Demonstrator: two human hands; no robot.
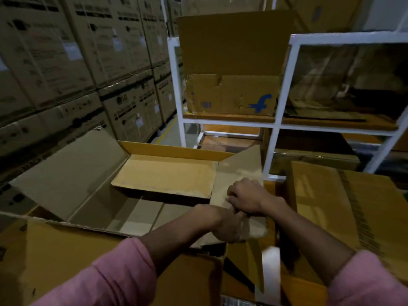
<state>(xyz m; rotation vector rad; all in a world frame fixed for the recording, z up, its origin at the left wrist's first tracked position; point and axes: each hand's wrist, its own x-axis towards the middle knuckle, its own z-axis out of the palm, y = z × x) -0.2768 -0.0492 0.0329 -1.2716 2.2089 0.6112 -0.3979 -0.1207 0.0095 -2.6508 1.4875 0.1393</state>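
Left hand (229, 226): fingers curled round the cardboard flap (239, 171)
Right hand (245, 197): clenched on the same flap, touching the left hand
Flap: tilted up at the right end of the open box (176, 149)

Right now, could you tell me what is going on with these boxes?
A person in pink sleeves is working on a large open carton. The left hand and right hand both grip its right-side flap. The far flap is already folded in over the opening. A white rack behind holds a box with a blue logo.
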